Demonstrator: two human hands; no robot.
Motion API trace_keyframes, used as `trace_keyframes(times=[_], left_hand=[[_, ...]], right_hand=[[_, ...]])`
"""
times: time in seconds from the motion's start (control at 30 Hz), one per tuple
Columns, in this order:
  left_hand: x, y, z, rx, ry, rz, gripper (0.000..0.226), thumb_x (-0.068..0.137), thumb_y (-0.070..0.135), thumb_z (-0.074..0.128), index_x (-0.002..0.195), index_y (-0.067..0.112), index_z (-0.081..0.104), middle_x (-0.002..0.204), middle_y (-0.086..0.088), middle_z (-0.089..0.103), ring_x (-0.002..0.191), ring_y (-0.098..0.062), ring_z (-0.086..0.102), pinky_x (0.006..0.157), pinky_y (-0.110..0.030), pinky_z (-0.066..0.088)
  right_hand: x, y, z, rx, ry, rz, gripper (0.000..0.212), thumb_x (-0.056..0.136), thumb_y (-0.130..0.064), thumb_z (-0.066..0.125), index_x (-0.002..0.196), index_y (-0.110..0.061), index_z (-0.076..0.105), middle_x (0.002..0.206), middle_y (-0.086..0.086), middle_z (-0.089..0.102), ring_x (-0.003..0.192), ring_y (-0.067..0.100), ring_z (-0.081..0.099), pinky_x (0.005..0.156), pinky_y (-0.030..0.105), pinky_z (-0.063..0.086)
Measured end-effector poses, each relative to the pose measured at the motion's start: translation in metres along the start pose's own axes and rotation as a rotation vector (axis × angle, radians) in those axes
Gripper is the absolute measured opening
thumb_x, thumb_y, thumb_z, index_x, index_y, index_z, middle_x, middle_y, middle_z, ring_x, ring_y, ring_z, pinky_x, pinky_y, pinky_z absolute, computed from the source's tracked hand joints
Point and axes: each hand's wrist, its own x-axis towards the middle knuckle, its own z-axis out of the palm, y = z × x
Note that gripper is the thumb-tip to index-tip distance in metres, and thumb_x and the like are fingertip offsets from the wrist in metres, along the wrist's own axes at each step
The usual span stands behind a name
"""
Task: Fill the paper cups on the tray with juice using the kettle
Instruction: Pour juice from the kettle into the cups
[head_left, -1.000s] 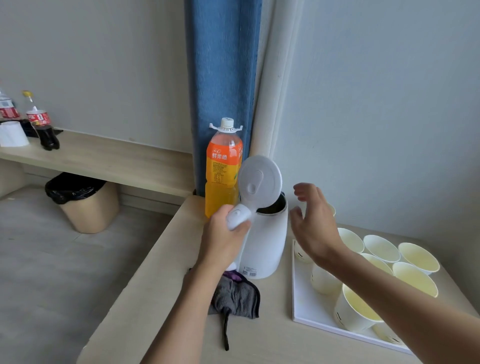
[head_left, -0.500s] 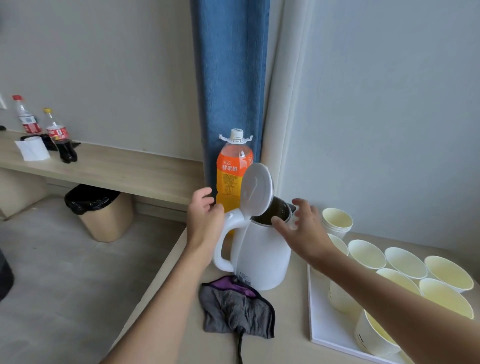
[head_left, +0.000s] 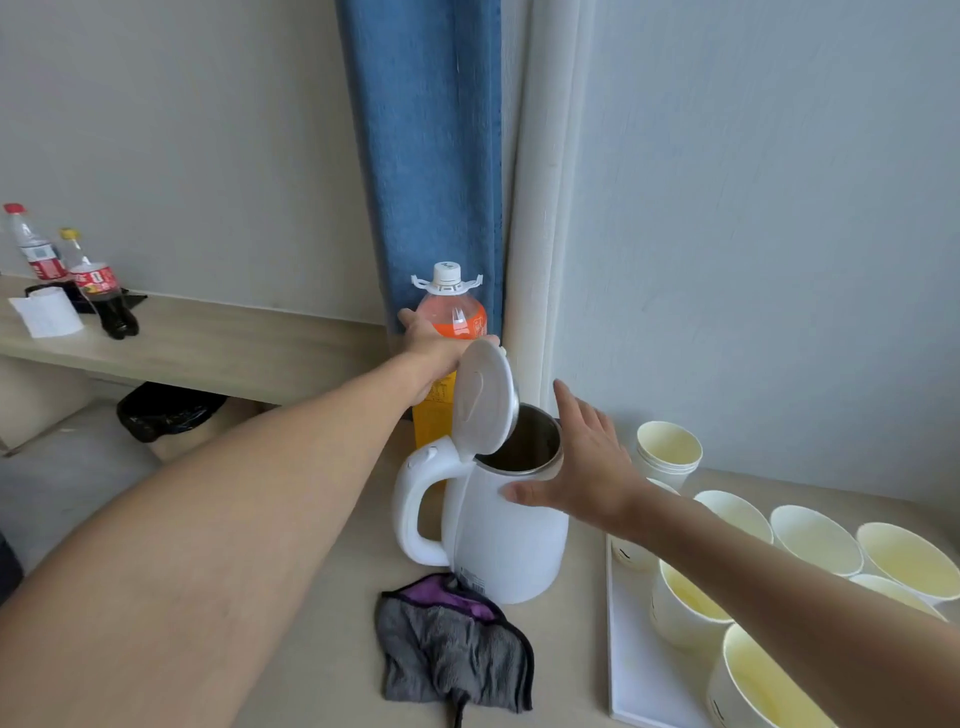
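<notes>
On the far-left shelf: red-cap cola (head_left: 35, 247), yellow-cap cola (head_left: 98, 286), paper (head_left: 48, 313) just beside. Under the shelf, bin (head_left: 166, 415) with black liner. At centre, against blue curtain (head_left: 431, 156): bottle (head_left: 451, 312) upright, orange, white cap on. Left hand (head_left: 436, 347) laid on bottle below its shoulder, thumb up at bottle's left side, fingers mostly hidden behind lid; grip closed or not, cannot tell. Just in front of bottle: kettle (head_left: 501, 530) upright on counter (head_left: 337, 649), handle to the left, lid (head_left: 483, 400) flipped up, mouth open, dark inside. Right hand (head_left: 587, 467) wide, fingers straight and spread, thumb touching kettle wall just under rim, holding nothing. Cloth (head_left: 452, 644) crumpled in front of kettle, at its base. Right of kettle: tray (head_left: 628, 665) with cups (head_left: 813, 538) upright, yellowish inside, liquid or not unclear. Behind them, near the wall, stack (head_left: 667, 452) of cups.
</notes>
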Motion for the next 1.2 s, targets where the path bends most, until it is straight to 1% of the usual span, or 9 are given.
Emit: trace_keyframes(times=[0.13,0.27,0.4,0.5,0.7,0.8,0.9,1.03,1.2], left_hand=[[-0.011,-0.006,-0.004,-0.114,0.031,-0.069,0.118,0.06,0.061,0.089,0.149,0.018,0.026,0.135,-0.004,0.053,0.12,-0.024,0.056,0.1,-0.043,0.051],[-0.052,-0.018,-0.022,-0.272,-0.13,-0.208,0.042,0.093,0.062,0.061,0.118,0.029,0.059,0.116,-0.004,0.069,0.108,-0.023,0.064,0.088,-0.039,0.051],[-0.085,-0.034,-0.032,-0.231,-0.341,-0.161,0.035,0.097,0.056,0.06,0.119,0.03,0.068,0.106,-0.001,0.074,0.111,-0.023,0.068,0.1,-0.04,0.052],[-0.091,-0.037,-0.025,-0.17,-0.352,-0.124,0.051,0.091,0.063,0.066,0.119,0.022,0.074,0.109,-0.003,0.079,0.108,-0.022,0.072,0.104,-0.037,0.052],[-0.084,-0.037,-0.014,-0.016,-0.333,-0.136,0.069,0.075,0.066,0.08,0.117,0.011,0.072,0.112,-0.005,0.077,0.103,-0.02,0.072,0.087,-0.03,0.056],[-0.088,-0.032,-0.009,0.07,-0.284,-0.102,0.057,0.088,0.057,0.076,0.118,0.01,0.065,0.114,-0.001,0.067,0.102,-0.017,0.063,0.08,-0.028,0.05],[-0.09,-0.031,-0.005,0.167,-0.227,0.083,0.064,0.092,0.05,0.073,0.144,0.022,0.049,0.132,0.003,0.052,0.123,-0.019,0.052,0.103,-0.037,0.047],[-0.088,-0.035,-0.003,0.235,-0.308,0.303,0.05,0.102,0.036,0.064,0.15,0.022,0.054,0.15,0.004,0.054,0.14,-0.014,0.045,0.106,-0.026,0.033],[-0.081,-0.036,0.001,0.384,-0.339,0.307,0.05,0.103,0.038,0.063,0.148,0.017,0.055,0.154,-0.002,0.053,0.143,-0.021,0.045,0.108,-0.028,0.034]], right_hand=[[0.002,0.006,0.006,0.125,-0.027,0.081,0.136,0.065,-0.051,0.088,0.157,-0.012,-0.004,0.161,0.003,0.022,0.148,0.022,0.02,0.117,0.038,0.029],[-0.001,0.01,0.014,0.321,-0.044,0.282,0.098,0.056,-0.051,0.093,0.124,-0.014,0.033,0.127,-0.005,0.056,0.118,0.016,0.055,0.088,0.027,0.045],[0.0,0.021,0.028,0.422,-0.036,0.354,0.137,0.014,-0.087,0.078,0.129,-0.017,0.052,0.108,-0.003,0.069,0.099,0.016,0.067,0.082,0.035,0.058],[-0.009,0.011,0.029,0.488,-0.01,0.385,0.126,0.023,-0.076,0.082,0.129,-0.014,0.053,0.106,0.0,0.07,0.095,0.017,0.067,0.078,0.034,0.057],[-0.028,-0.013,0.029,0.511,0.042,0.523,0.086,0.072,-0.042,0.088,0.13,-0.002,0.038,0.116,0.009,0.06,0.101,0.024,0.059,0.078,0.034,0.048],[-0.03,-0.017,0.03,0.495,0.03,0.507,0.086,0.075,-0.039,0.086,0.133,-0.001,0.035,0.12,0.01,0.057,0.104,0.024,0.057,0.081,0.033,0.048],[-0.032,-0.02,0.031,0.488,0.027,0.5,0.088,0.077,-0.039,0.085,0.137,-0.001,0.033,0.127,0.01,0.053,0.114,0.025,0.055,0.085,0.033,0.047],[-0.034,-0.021,0.032,0.444,0.023,0.46,0.082,0.078,-0.038,0.084,0.135,-0.004,0.037,0.134,0.011,0.048,0.124,0.026,0.05,0.097,0.035,0.046],[-0.036,-0.023,0.036,0.421,0.015,0.455,0.079,0.08,-0.037,0.082,0.134,-0.004,0.036,0.136,0.011,0.046,0.124,0.026,0.049,0.095,0.034,0.046]])
